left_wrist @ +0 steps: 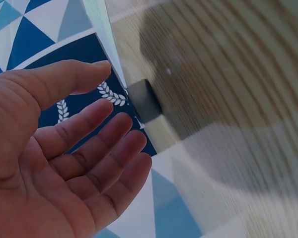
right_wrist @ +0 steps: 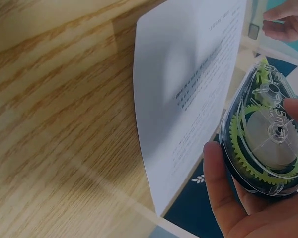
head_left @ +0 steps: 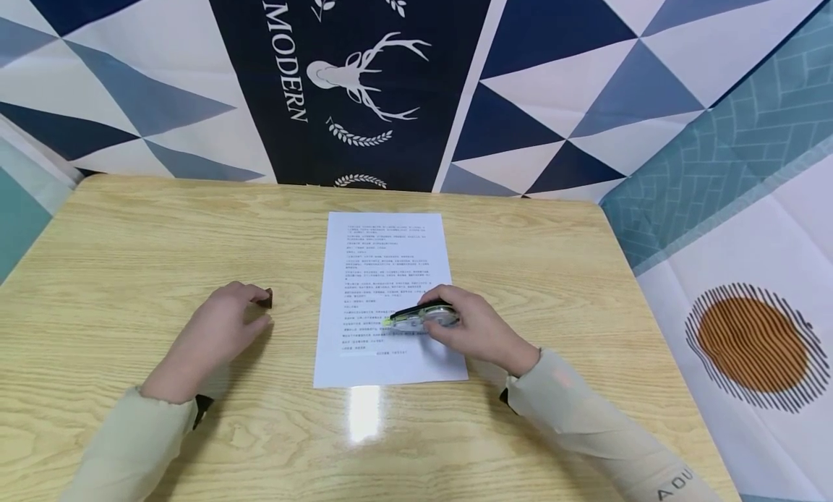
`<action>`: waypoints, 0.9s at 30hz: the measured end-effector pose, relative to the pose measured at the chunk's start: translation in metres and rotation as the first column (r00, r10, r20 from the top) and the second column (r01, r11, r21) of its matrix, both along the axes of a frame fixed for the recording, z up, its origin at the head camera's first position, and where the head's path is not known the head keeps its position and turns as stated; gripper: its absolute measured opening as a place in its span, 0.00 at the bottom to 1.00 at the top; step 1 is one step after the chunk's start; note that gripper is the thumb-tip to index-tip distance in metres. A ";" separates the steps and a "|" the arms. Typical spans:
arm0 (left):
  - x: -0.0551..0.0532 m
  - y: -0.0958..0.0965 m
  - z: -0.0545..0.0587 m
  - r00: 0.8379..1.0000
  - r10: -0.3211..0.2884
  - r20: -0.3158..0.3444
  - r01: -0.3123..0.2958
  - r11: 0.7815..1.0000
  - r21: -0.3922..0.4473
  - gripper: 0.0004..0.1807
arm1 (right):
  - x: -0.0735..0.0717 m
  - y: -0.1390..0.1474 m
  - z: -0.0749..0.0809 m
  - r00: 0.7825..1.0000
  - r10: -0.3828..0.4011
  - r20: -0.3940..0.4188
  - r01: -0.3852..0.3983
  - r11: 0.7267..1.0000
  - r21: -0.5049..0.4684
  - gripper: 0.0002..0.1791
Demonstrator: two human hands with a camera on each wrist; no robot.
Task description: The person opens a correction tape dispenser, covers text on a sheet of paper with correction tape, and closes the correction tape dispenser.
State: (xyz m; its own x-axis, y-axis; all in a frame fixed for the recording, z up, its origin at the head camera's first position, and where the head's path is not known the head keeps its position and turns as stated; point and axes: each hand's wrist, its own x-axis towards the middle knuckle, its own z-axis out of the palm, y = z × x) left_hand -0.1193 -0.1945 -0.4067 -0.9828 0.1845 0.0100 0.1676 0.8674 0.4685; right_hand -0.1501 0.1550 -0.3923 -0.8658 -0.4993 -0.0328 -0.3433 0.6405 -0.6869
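My right hand (head_left: 478, 325) grips a correction tape (head_left: 423, 316), thumb on one side and fingers on the other. Its clear case shows a green toothed wheel in the right wrist view, and its tip points left over the printed sheet (head_left: 384, 238). Lines of small text cover the sheet, and a pale strip (head_left: 358, 354) lies in the lowest line. To the left of the paper, my left hand (head_left: 218, 332) hovers over the table with loosely bent fingers and nothing in them. Just beyond its fingertips stands a small dark block (left_wrist: 145, 101).
The sheet lies on a wood-grain table (head_left: 534, 256). Behind the table hangs a patterned cloth (head_left: 364, 75) with triangles, a deer head and lettering. Another cloth (head_left: 748, 299) with a brown striped disc hangs at the right. Light glares on the tabletop below the paper.
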 end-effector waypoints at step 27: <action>-0.021 -0.003 -0.010 0.998 0.011 0.057 -0.005 0.994 -0.113 0.16 | -0.001 0.008 -0.002 0.999 -0.027 0.025 0.028 0.999 -0.031 0.14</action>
State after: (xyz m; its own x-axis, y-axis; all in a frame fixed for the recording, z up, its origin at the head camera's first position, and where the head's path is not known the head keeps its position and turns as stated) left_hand -0.1401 -0.1980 -0.4171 -0.9826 0.1736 -0.0665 0.1364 0.9165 0.3760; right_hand -0.1512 0.1627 -0.3943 -0.8784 -0.4764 -0.0394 -0.3083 0.6276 -0.7149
